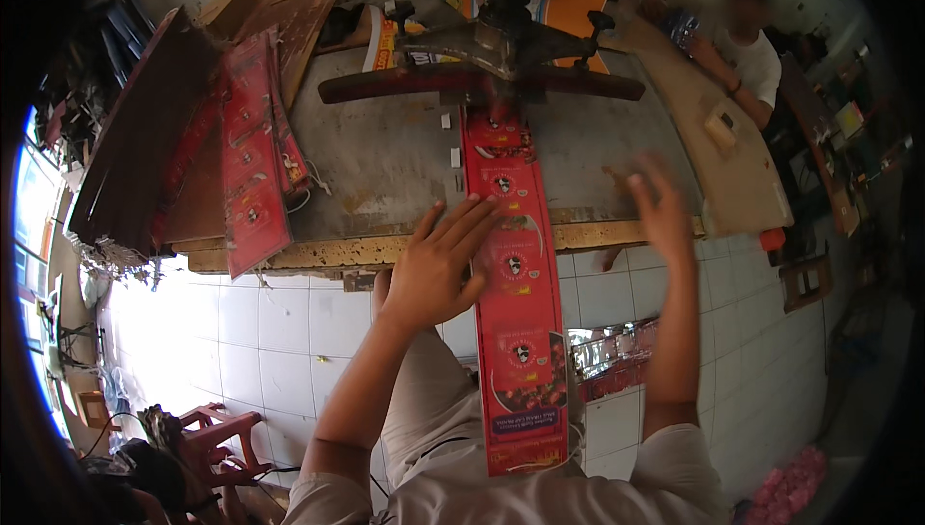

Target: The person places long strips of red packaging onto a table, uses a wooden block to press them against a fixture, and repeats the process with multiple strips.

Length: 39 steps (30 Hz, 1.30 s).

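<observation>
A long red printed strip, seemingly a band of joined packaging, runs from the worktable down toward my lap. My left hand rests against its left edge, fingers stretched out and the tips lying on the strip. To the right, my right hand hovers by the table's front edge, apart from the strip, fingers spread and slightly smeared by motion; nothing shows in it. The strip's far end passes under a dark metal machine with a wide crossbar.
More red printed strips lie at the table's left, beside a dark stack of sheets. The worn grey tabletop has a rough front edge. Another person sits at the far right. A red stool stands lower left.
</observation>
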### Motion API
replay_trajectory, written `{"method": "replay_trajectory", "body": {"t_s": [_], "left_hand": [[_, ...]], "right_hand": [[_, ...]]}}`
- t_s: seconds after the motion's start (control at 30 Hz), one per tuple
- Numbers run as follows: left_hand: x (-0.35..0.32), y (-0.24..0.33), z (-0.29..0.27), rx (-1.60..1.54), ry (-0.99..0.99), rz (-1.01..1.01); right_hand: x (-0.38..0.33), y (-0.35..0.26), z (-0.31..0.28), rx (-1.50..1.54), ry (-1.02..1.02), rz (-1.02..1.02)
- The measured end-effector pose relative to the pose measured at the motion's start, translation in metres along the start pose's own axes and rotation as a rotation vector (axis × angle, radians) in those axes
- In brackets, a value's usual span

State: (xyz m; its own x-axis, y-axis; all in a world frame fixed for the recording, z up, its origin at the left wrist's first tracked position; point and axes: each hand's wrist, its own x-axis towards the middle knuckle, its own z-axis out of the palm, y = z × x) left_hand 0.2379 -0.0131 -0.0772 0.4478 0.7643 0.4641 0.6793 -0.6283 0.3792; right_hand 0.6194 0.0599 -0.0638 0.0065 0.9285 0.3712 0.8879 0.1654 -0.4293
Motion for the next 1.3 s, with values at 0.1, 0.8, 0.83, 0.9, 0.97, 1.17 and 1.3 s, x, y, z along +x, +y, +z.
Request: {"method": "replay_trajectory", "body": {"t_s": [0.1, 0.8, 0.83, 0.9, 0.97, 1.17, 1.3], "left_hand": [[0.005, 0.005, 0.002, 0.011, 0.068, -0.028], [-0.009, 0.012, 0.003, 0.146, 0.075, -0.123], [-0.008, 0.012, 0.005, 0.132, 0.077, -0.119], [-0.012, 0.012, 0.005, 0.135, 0.071, -0.136], [-0.009, 0.013, 0.008, 0.119, 0.069, -0.124], [-0.011, 0.013, 0.002, 0.128, 0.051, -0.128], [-0.01, 0.011, 0.005, 0.121, 0.063, -0.123]], "right_hand": [[0.055, 0.116, -0.033, -0.319, 0.269, 0.013], [0.107, 0.232, -0.06, -0.167, 0.128, 0.016], [0.091, 0.218, -0.064, -0.121, 0.123, -0.02], [0.051, 0.14, -0.064, 0.039, 0.052, -0.02], [0.006, 0.102, -0.064, 0.243, 0.058, -0.108], [-0.065, -0.065, -0.062, 0.386, -0.217, -0.461], [-0.047, -0.121, -0.035, 0.438, -0.306, -0.59]]}}
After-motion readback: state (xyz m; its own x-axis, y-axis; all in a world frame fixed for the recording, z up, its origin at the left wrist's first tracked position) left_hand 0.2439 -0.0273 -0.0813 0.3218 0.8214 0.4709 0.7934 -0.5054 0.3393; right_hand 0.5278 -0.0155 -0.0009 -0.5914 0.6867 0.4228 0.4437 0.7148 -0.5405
